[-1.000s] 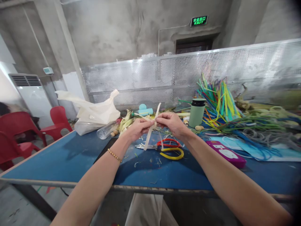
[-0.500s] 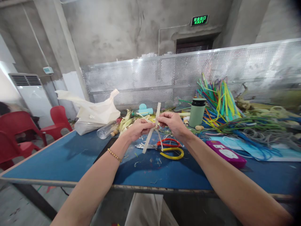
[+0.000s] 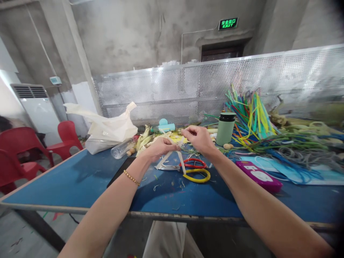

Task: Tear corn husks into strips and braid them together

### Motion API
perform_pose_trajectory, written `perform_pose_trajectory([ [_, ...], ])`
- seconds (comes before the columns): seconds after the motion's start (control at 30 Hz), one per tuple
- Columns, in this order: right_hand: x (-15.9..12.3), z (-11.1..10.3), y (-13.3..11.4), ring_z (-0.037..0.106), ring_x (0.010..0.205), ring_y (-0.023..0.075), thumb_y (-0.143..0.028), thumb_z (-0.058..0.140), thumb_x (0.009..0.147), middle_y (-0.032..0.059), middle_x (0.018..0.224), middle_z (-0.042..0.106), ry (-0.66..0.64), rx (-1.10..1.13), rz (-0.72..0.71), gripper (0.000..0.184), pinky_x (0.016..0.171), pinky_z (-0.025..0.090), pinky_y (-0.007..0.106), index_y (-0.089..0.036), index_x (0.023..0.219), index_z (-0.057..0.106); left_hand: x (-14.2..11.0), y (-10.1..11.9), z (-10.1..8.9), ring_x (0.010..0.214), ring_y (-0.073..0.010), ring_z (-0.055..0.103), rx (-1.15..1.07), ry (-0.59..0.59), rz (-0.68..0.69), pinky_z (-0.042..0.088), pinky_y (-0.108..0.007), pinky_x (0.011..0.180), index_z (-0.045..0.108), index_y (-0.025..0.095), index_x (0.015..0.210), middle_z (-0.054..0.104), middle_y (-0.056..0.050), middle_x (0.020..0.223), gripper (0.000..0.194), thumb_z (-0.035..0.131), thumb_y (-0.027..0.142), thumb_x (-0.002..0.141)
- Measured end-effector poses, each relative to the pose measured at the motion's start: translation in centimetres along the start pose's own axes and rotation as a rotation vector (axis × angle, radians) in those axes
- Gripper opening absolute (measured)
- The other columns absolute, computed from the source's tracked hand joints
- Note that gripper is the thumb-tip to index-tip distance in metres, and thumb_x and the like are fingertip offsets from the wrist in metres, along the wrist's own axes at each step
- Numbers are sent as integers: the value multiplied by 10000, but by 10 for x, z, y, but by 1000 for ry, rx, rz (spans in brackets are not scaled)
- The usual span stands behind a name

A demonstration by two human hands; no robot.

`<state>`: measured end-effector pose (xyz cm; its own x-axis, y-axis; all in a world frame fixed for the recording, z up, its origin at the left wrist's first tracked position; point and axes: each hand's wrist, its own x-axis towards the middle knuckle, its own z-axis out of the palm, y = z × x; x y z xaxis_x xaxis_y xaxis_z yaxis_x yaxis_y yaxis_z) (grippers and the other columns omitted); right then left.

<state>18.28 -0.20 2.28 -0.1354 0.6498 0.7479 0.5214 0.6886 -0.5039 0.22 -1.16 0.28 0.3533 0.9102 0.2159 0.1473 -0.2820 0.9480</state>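
The left hand (image 3: 159,147) has its grip pinched closed on pale flat strips (image 3: 181,161), held up over the middle of the desk (image 3: 80,186). If that pinch gets loose, the strips could slip apart, for they cross at the fingertips. Their ends hang down over the scissors (image 3: 172,167), so they could catch on the blades or handles. The right hand (image 3: 199,139) is just beside, thumb and finger close together. I cannot tell if its grip has hold of anything; if it pulls too hard, a strip could bend or tear.

By the desk's left edge, toward the back, sits a white plastic bag (image 3: 110,125). Then come a see-through bottle (image 3: 120,149) on its side and, partly under the left arm, a flat black thing (image 3: 120,172). Dry corn husks (image 3: 143,138) lie behind the left hand. A green jar (image 3: 225,130) stands near the right hand and could get bumped. Near the desk's right end are a purple box (image 3: 258,175) and bright bundled strands (image 3: 255,114) at the back edge.
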Motion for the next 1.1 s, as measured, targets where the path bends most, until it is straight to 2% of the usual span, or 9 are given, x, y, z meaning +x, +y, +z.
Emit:
perform_pose_trajectory([
  [0.1, -3, 6, -3, 511, 622, 135, -388, 631, 774, 36, 694, 626, -198, 57, -97, 243, 576, 368, 275, -162, 707, 691, 0, -2, 3, 458, -59, 291, 43, 4, 21, 203, -252, 473, 676, 128, 576, 400, 44, 441, 236, 821, 314, 568],
  [0.2, -6, 13, -1, 498, 587, 121, -340, 670, 727, 24, 661, 612, -269, 169, -32, 187, 546, 368, 265, -156, 695, 671, 1, -5, 4, 529, -101, 413, -1, -23, 49, 285, -261, 512, 711, 133, 632, 500, 5, 493, 184, 809, 282, 587],
  [0.3, -6, 13, 1, 509, 586, 119, -311, 646, 740, 18, 651, 609, -253, 296, 55, 158, 552, 390, 263, -155, 713, 647, 3, -6, 3, 571, -119, 463, -61, -33, 66, 324, -264, 529, 728, 130, 675, 561, -23, 543, 168, 794, 274, 616],
  [0.5, -4, 9, 0, 529, 634, 126, -285, 630, 752, 24, 703, 627, -259, 328, 29, 126, 614, 433, 277, -162, 756, 655, 3, -5, 3, 535, -77, 447, -145, 9, 43, 332, -242, 530, 727, 109, 699, 595, -31, 600, 208, 777, 304, 647],
  [0.6, -4, 9, -1, 527, 646, 127, -273, 638, 740, 21, 700, 628, -249, 329, 15, 116, 616, 430, 273, -161, 744, 669, 2, -4, 3, 528, -69, 452, -165, -20, 27, 337, -232, 529, 726, 101, 691, 595, -28, 591, 223, 781, 313, 645],
  [0.77, -5, 9, -3, 508, 596, 113, -260, 660, 712, 18, 672, 630, -242, 306, 33, 103, 560, 408, 259, -162, 702, 686, 1, -3, 4, 630, -110, 555, -166, -72, -6, 428, -262, 622, 751, 106, 771, 675, -71, 704, 233, 804, 271, 615],
  [1.0, -7, 14, -3, 531, 588, 124, -360, 673, 728, 28, 681, 650, -302, 351, 43, 195, 540, 428, 258, -168, 745, 703, -1, -2, 6, 741, -149, 624, -179, -155, -6, 472, -297, 734, 752, 118, 752, 708, -87, 761, 198, 813, 238, 607],
  [1.07, -5, 13, -2, 545, 620, 141, -384, 657, 752, 38, 703, 658, -263, 289, 14, 214, 568, 436, 274, -177, 767, 706, -1, -1, 7, 709, -140, 619, -200, -144, -14, 471, -281, 695, 748, 111, 739, 705, -89, 749, 189, 812, 232, 608],
  [1.1, -3, 11, -1, 556, 659, 155, -391, 643, 769, 48, 736, 668, -198, 226, -9, 217, 595, 438, 286, -183, 775, 706, -1, 0, 7, 680, -135, 611, -215, -121, -24, 467, -272, 661, 745, 108, 728, 701, -89, 735, 183, 809, 236, 614],
])
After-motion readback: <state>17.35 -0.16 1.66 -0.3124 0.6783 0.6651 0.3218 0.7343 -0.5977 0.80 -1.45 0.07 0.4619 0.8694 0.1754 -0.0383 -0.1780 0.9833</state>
